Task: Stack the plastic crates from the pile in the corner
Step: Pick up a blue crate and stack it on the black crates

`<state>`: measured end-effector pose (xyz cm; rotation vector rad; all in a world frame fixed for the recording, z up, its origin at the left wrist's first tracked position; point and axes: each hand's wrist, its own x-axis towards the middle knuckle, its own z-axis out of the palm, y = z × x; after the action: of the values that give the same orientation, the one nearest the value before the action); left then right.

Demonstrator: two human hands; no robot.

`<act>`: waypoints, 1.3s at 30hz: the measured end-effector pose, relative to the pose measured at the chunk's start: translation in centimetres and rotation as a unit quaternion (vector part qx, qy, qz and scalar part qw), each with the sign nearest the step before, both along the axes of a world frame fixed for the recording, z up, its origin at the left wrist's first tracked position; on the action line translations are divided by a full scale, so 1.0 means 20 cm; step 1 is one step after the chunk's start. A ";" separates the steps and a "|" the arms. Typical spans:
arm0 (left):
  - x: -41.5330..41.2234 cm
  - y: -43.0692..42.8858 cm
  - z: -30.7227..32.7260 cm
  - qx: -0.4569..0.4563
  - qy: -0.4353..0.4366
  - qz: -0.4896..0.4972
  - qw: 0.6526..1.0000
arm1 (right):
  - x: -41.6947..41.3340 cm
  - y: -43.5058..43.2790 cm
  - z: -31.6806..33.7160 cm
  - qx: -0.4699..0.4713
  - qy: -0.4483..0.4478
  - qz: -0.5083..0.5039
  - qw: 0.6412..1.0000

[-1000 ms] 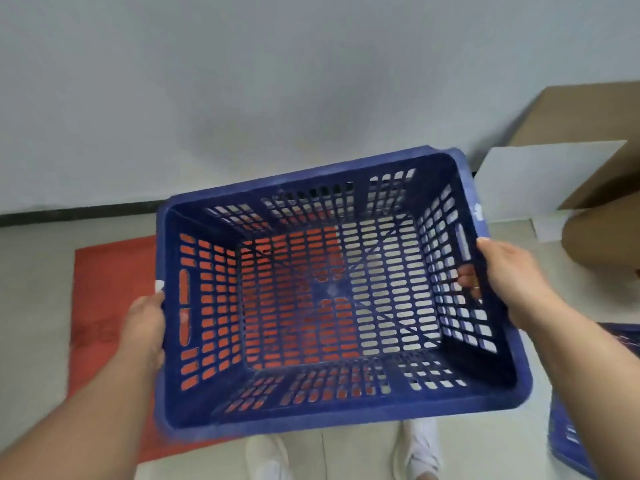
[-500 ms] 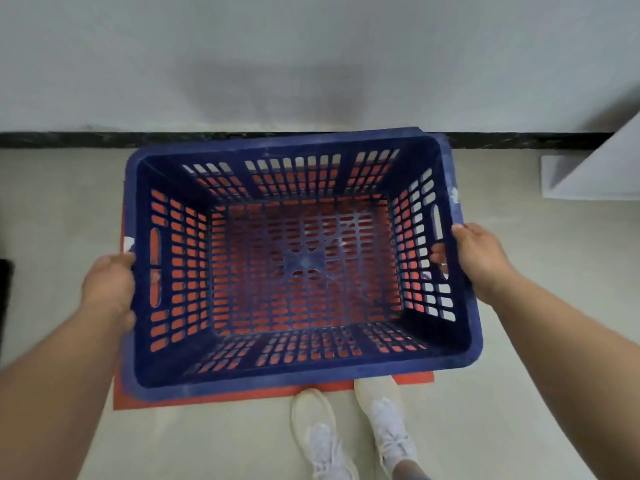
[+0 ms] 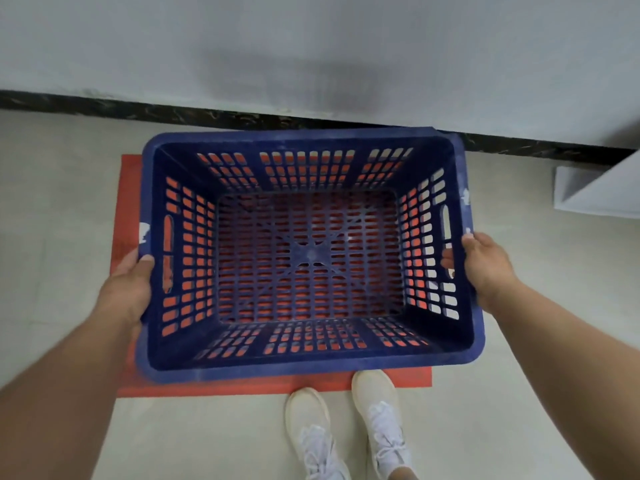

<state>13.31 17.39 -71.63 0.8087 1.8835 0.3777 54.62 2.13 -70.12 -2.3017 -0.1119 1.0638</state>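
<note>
A dark blue slotted plastic crate (image 3: 304,367) fills the middle of the head view, open side up and nearly level. My left hand (image 3: 130,289) grips its left rim beside the handle slot. My right hand (image 3: 485,268) grips the right rim, with fingers showing through the side handle slot. Under the crate lies a red mat (image 3: 128,202) on the floor, and its colour shows through the slots. Whether the crate rests on the mat or hangs just above it I cannot tell.
A grey wall (image 3: 311,46) with a dark baseboard (image 3: 104,107) runs just beyond the crate. A white board (image 3: 595,195) leans at the right edge. My two white shoes (image 3: 346,431) stand on the pale tiled floor at the mat's near edge.
The crate has swung from tilted and raised to level and low over the red mat, squared to the wall. The cardboard box and the other blue crate on the right have left the view.
</note>
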 end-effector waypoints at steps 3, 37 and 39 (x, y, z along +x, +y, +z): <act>0.00 0.00 -0.02 0.011 -0.009 0.003 1.000 | 0.00 0.01 -0.01 0.016 0.004 -0.002 1.000; -0.30 -0.19 0.64 0.038 -0.053 0.154 0.986 | -0.18 0.21 0.65 0.094 -0.004 0.106 0.990; -0.35 -0.21 0.77 0.051 -0.058 0.179 0.981 | -0.21 0.27 0.76 0.103 -0.005 0.127 0.986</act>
<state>6.24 13.15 -56.30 0.4983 1.9107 0.7348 50.33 7.46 -54.98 -2.1443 -0.5085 1.1074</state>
